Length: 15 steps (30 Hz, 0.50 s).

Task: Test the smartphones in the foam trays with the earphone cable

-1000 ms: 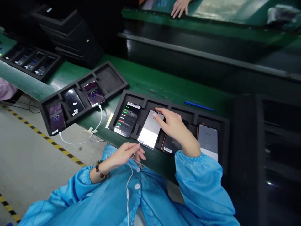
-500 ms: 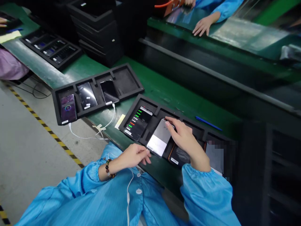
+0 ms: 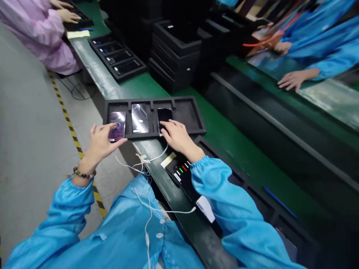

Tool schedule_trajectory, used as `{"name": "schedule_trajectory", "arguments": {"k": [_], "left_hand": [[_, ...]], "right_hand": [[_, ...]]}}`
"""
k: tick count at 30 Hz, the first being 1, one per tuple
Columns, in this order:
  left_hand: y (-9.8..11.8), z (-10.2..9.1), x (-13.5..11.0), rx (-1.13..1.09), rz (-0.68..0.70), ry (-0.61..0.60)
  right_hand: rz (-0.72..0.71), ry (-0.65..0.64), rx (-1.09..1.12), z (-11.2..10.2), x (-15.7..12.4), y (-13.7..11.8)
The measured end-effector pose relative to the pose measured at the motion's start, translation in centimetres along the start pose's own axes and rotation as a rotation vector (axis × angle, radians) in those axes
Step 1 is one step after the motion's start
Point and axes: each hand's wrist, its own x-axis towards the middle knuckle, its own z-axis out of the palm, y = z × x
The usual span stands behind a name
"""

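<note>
My left hand [image 3: 101, 141] is at the left end of a black foam tray [image 3: 188, 114], thumb and fingers apart over a smartphone with a lit purple screen [image 3: 120, 131]. My right hand [image 3: 179, 139] reaches across to the dark-screened smartphone [image 3: 164, 114] in the third compartment. Its fingers are spread, with the fingertips at the screen. Between the hands lies another smartphone [image 3: 139, 118] with a glossy, reflecting face. A white charging cable [image 3: 162, 152] runs up toward the phone under my right hand, though its plug end is hidden.
Below my right sleeve sit a phone showing coloured lines [image 3: 182, 170] and a partly covered phone with a white screen [image 3: 205, 209]. A blue pen [image 3: 280, 203] lies behind. Stacked black trays [image 3: 175, 56] stand at the back. Co-workers' hands [image 3: 293, 79] show across the bench and at far left.
Both hands have left the white-screened phone in the nearer tray and moved left to the farther tray. A cable end now lies at the white-screened phone's lower edge. The view has turned left.
</note>
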Motion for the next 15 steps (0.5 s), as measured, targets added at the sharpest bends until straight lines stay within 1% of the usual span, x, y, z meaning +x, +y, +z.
{"name": "schedule_trajectory", "arguments": {"k": [3, 5, 7, 9, 11, 13, 15], "left_hand": [[-1.9, 0.4, 2.2, -0.023, -0.001, -0.058], [-2.5, 0.1, 3.1, -0.059, -0.01, -0.044], [-2.9, -0.4, 3.1, -0.119, -0.019, -0.007], [-3.2, -0.9, 2.5, -0.184, -0.028, 0.017], [-3.5, -1.0, 1.8, -0.23, -0.042, 0.029], [-3.7, -0.8, 1.4, -0.247, -0.059, 0.042], [-3.8, -0.4, 1.4, -0.248, -0.079, 0.065]], "right_hand": [[0.105, -0.008, -0.008, 0.8, 3.8, 2.2], [0.127, 0.01, 0.049, 0.5, 4.8, 3.7], [0.08, 0.071, 0.145, 0.0, 4.4, 4.8], [0.012, 0.134, 0.237, -0.5, 3.2, 5.6], [-0.027, 0.163, 0.3, -0.8, 1.9, 5.9], [-0.025, 0.168, 0.338, -1.0, 1.2, 6.0], [0.004, 0.176, 0.356, -1.1, 1.1, 6.1]]}}
